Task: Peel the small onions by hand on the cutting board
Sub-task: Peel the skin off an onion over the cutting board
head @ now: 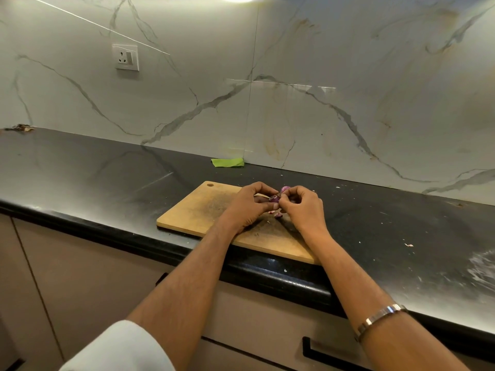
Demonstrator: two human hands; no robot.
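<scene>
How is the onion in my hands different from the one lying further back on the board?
The held onion is off the cutting board, pinched between the left hand and right hand; the far onion lies free, touched by neither. The held onion is mostly hidden by fingers; the far one shows more of itself. Both are small with purple skin.

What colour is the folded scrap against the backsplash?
Bright green folded scrap, on the black countertop; head view.

Onion point(274, 198) mostly behind fingers point(288, 198)
</scene>
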